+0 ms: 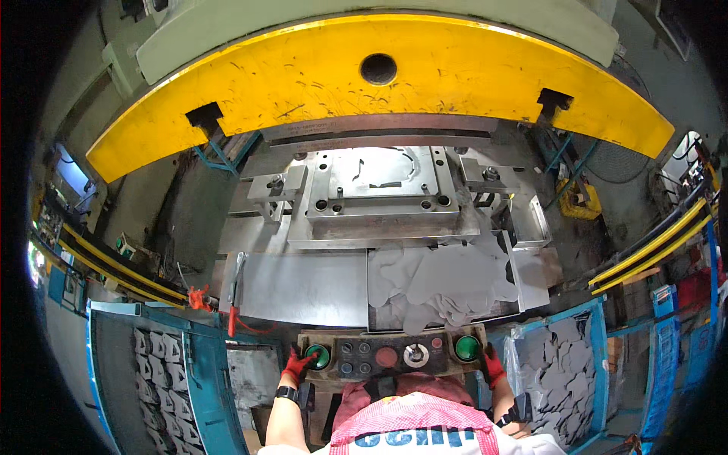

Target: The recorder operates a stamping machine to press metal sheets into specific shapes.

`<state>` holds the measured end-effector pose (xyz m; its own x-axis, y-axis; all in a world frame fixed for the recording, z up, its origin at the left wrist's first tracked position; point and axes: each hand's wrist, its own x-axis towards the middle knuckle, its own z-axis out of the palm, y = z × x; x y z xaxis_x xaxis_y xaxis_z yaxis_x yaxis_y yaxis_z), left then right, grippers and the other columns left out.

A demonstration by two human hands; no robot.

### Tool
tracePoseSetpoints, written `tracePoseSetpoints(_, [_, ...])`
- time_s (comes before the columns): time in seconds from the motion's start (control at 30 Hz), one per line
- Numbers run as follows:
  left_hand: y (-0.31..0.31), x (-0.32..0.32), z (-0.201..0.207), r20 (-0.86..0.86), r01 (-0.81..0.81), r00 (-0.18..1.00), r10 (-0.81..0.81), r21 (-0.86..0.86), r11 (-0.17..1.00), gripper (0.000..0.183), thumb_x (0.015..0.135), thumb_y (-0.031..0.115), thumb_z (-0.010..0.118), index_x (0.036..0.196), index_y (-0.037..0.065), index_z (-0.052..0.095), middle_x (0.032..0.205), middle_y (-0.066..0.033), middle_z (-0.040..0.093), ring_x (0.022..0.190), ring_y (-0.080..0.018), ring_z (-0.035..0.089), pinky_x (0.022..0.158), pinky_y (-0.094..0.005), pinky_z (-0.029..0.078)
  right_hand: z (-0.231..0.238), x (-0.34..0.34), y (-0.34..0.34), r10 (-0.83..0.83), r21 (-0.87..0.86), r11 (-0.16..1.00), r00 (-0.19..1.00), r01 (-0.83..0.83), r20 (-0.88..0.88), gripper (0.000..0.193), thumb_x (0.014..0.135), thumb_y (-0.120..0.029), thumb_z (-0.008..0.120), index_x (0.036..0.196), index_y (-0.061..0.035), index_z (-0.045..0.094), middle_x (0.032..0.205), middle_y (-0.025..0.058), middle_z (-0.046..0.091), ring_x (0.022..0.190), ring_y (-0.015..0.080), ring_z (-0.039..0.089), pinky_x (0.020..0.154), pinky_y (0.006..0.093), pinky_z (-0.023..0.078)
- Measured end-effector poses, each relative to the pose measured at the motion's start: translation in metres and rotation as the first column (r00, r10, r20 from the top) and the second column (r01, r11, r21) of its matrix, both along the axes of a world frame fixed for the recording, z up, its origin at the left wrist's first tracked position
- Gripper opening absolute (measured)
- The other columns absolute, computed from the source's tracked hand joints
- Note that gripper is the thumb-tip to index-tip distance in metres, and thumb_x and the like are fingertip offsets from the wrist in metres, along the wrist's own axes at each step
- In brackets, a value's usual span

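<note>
My left hand [297, 365], in a red glove, rests at the left end of the control panel [402, 370]. Its fingers are apart and reach to the edge of a green push button [316, 356]. At the panel's other end my right hand [494, 366], also red-gloved, lies beside a second green button [467, 348]. Its fingers look stretched out, though part of them is hard to see. Neither hand holds anything visible. Between them sit several dark knobs, a red button [386, 357] and a silver dial [415, 355].
Beyond the panel, a metal die [383, 220] lies under a yellow press ram [303, 68]. Flat grey sheets [303, 288] lie left of loose cut pieces [455, 277]. A red-handled tool [233, 318] rests nearby. Blue-framed bins of parts [163, 379] and grey pieces [561, 371] flank me.
</note>
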<state>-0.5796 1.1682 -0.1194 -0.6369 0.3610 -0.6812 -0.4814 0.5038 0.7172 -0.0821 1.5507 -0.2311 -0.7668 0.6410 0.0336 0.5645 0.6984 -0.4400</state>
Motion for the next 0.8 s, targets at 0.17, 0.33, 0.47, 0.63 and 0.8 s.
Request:
tracePoseSetpoints(0.17, [-0.035, -0.016, -0.047, 0.078, -0.011, 0.997, 0.003, 0.097, 0.995, 0.117, 0.054, 0.027, 0.082, 0.137, 0.005, 0.003, 0.132, -0.0124, 0.033, 0.118, -0.0208, 0.036, 0.095, -0.0307, 0.033, 0.068, -0.070, 0.016, -0.432, -0.849, 0.472, 0.902, 0.237, 0.011, 0.053, 0.078, -0.028, 0.060, 0.119, 0.0005, 0.040, 0.109, 0.0195, 0.054, 0.102, 0.0303, 0.050, 0.081, 0.0366, 0.041])
tracePoseSetpoints(0.33, [-0.016, -0.008, -0.027, 0.015, 0.051, 0.998, -0.054, 0.162, 0.985, 0.107, 0.060, 0.015, 0.078, 0.136, 0.004, 0.003, 0.131, -0.0119, 0.034, 0.115, -0.0200, 0.038, 0.094, -0.0296, 0.034, 0.120, -0.100, 0.007, -0.442, -0.544, 0.652, 0.848, 0.528, 0.293, 0.071, 0.074, -0.031, 0.064, 0.126, 0.0044, 0.031, 0.120, 0.0175, 0.047, 0.110, 0.0254, 0.046, 0.091, 0.0341, 0.038])
tracePoseSetpoints(0.47, [0.029, 0.005, 0.045, -0.039, 0.080, 0.996, -0.081, -0.033, 0.996, 0.104, 0.062, 0.006, 0.075, 0.136, 0.004, 0.003, 0.130, -0.0117, 0.035, 0.113, -0.0202, 0.040, 0.093, -0.0298, 0.036, 0.072, -0.073, 0.005, -0.620, -0.718, 0.553, 0.785, 0.423, -0.016, 0.081, 0.067, -0.024, 0.071, 0.129, 0.0048, 0.027, 0.124, 0.0181, 0.044, 0.114, 0.0256, 0.043, 0.093, 0.0333, 0.036])
tracePoseSetpoints(0.63, [-0.005, -0.002, -0.008, 0.165, -0.097, 0.984, 0.062, 0.214, 0.972, 0.102, 0.062, 0.005, 0.075, 0.136, 0.002, 0.004, 0.130, -0.0119, 0.034, 0.113, -0.0201, 0.041, 0.092, -0.0301, 0.037, 0.068, -0.088, -0.003, -0.651, -0.737, 0.552, 0.754, 0.391, -0.088, 0.080, 0.065, -0.024, 0.073, 0.127, 0.0046, 0.030, 0.121, 0.0179, 0.047, 0.110, 0.0252, 0.047, 0.091, 0.0325, 0.038])
tracePoseSetpoints(0.8, [0.003, -0.005, -0.016, -0.043, 0.021, 0.999, -0.017, 0.100, 0.995, 0.101, 0.061, 0.006, 0.075, 0.135, 0.000, 0.007, 0.129, -0.0115, 0.036, 0.112, -0.0194, 0.041, 0.091, -0.0296, 0.038, 0.108, -0.094, -0.015, -0.662, -0.428, 0.617, 0.730, 0.661, 0.172, 0.094, 0.058, -0.048, 0.072, 0.128, 0.0016, 0.031, 0.123, 0.0246, 0.042, 0.113, 0.0357, 0.042, 0.094, 0.0389, 0.036])
